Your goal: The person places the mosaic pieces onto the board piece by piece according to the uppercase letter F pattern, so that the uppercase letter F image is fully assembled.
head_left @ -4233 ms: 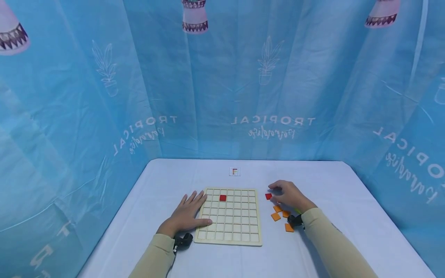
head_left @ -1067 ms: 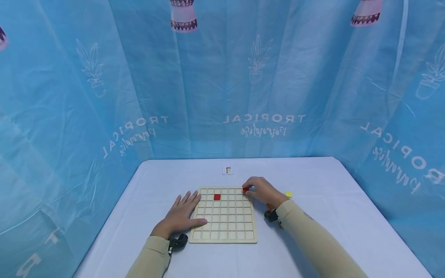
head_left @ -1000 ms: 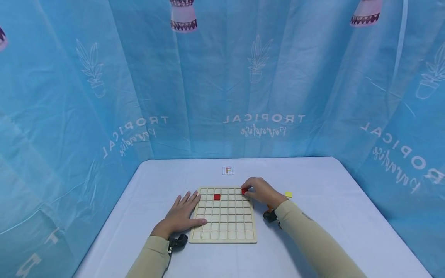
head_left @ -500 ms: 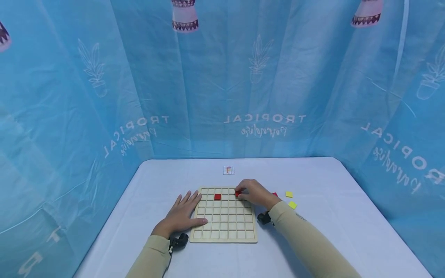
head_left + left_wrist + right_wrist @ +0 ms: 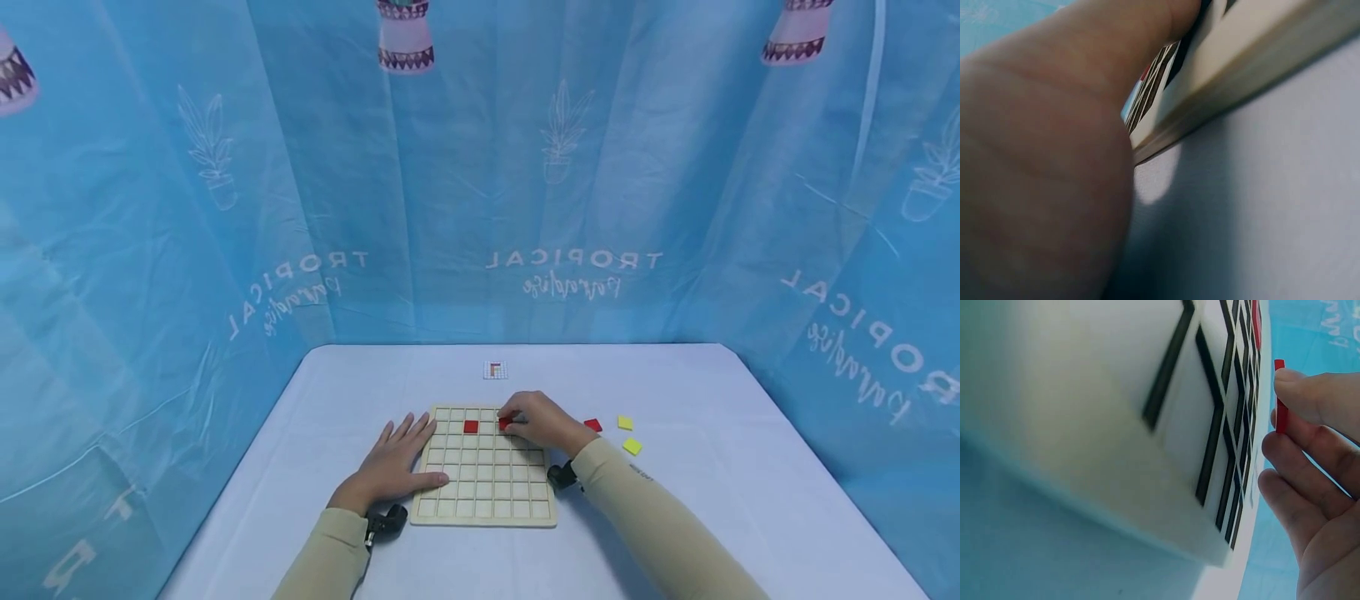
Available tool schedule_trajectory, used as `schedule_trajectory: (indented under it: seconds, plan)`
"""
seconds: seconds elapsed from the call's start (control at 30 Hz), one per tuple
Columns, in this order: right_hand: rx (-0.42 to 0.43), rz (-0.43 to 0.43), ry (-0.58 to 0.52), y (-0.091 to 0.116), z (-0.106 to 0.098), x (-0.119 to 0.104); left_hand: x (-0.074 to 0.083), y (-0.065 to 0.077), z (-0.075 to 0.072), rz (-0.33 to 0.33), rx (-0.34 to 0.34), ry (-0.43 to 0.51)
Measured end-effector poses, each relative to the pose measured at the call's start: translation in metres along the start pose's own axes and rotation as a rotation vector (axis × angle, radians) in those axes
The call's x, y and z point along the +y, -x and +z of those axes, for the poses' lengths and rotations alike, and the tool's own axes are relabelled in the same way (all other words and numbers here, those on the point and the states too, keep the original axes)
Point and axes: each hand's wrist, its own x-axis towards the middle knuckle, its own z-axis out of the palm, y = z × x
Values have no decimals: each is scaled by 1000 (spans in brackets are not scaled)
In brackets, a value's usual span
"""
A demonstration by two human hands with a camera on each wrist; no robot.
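A cream grid board (image 5: 483,522) with square cells lies on the white table. One red square tile (image 5: 471,427) sits in a cell in its second row from the far edge. My left hand (image 5: 393,465) rests on the board's left edge, fingers spread and straight, thumb over a cell. Above the far part of the board, my right hand (image 5: 538,419) pinches a second red square tile (image 5: 1280,397) between thumb and fingers. In the right wrist view that tile is seen edge-on, apart from the board's surface. The left wrist view shows mostly palm and the board's side.
Right of the board lie another red tile (image 5: 593,425) and two yellow tiles (image 5: 625,422). A small card printed with a coloured grid pattern (image 5: 495,370) lies beyond the board. Blue curtains (image 5: 480,208) enclose the table (image 5: 360,375) on its far side and flanks.
My right hand has picked up a red tile from the table and carried it left across the board's far side, near the placed red tile. My left hand stays on the board's left edge.
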Motion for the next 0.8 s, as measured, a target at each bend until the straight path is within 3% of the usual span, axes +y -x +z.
schedule_trajectory:
  seconds: [0.57,0.8]
  plan:
    - [-19,-32,78,-13,11,-14,-1,-2,3,-7,10,-2]
    - [-23,-4,94,-17,12,-19,-2,-1,3,11,22,1]
